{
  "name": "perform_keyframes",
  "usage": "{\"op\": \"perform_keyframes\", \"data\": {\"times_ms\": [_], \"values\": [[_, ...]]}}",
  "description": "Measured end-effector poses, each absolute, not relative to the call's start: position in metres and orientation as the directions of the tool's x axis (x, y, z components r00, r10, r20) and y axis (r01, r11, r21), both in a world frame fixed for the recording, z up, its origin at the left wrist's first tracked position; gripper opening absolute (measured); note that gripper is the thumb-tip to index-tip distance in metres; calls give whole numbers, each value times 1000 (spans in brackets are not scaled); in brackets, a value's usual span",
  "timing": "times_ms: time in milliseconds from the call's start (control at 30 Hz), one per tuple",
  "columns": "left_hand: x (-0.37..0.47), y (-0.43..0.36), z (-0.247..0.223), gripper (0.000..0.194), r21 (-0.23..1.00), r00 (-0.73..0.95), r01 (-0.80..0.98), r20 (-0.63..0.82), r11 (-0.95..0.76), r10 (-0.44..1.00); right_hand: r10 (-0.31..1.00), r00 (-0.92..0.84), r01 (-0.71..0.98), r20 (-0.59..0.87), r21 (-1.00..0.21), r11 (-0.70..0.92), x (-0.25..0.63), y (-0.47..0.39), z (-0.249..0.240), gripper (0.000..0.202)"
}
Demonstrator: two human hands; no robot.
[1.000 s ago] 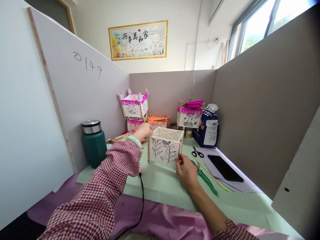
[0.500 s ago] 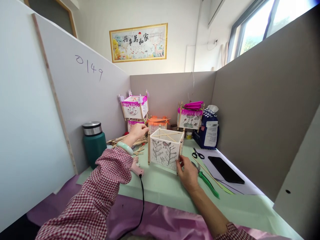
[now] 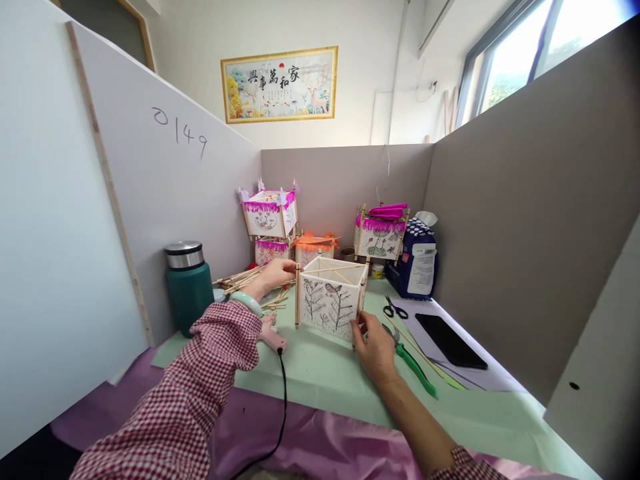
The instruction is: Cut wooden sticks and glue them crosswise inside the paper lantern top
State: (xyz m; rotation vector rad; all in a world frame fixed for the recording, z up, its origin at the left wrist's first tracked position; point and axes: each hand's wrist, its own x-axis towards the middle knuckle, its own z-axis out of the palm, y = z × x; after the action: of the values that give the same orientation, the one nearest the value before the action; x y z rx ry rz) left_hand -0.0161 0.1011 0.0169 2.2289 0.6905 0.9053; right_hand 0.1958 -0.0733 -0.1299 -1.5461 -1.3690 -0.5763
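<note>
A square paper lantern [image 3: 327, 307] stands upright in front of me, with thin wooden corner posts, white sides printed with dark trees, and crossed sticks over its open top. My left hand [image 3: 276, 275] is closed with its fingertips at the upper part of the left post, partly hidden behind it. Low on the front right post, my right hand [image 3: 375, 343] pinches the lantern between thumb and fingers. A pink glue gun [image 3: 273, 333] with a black cord lies below my left wrist.
Green-handled pliers [image 3: 416, 370], scissors [image 3: 395, 308] and a black phone [image 3: 450, 340] lie to the right. A green bottle [image 3: 189, 293] stands left. Bamboo sticks [image 3: 243, 280], finished-looking lanterns [image 3: 267, 217] and a tissue pack [image 3: 413, 260] are behind. Grey partitions enclose the table.
My left hand has moved slightly down along the lantern's left post. My right hand and the lantern stay in nearly the same place.
</note>
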Motion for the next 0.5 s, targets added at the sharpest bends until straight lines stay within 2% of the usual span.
{"op": "perform_keyframes", "data": {"times_ms": [133, 300, 433, 500], "values": [[-17, 102, 17, 24, 688, 626, 231, 436, -688, 646, 485, 254, 936, 837, -339, 93, 196, -73, -130, 32], [-17, 102, 18, 48, 673, 607, 257, 446, -694, 658, 483, 254, 935, 838, -340, 99, 196, -74, -130, 31], [-17, 97, 21, 34, 642, 606, 319, 428, -697, 671, 487, 257, 933, 835, -346, 101, 196, -74, -130, 31], [-17, 95, 23, 34, 624, 597, 347, 429, -700, 678, 486, 258, 932, 835, -348, 102, 196, -74, -131, 31]]}}
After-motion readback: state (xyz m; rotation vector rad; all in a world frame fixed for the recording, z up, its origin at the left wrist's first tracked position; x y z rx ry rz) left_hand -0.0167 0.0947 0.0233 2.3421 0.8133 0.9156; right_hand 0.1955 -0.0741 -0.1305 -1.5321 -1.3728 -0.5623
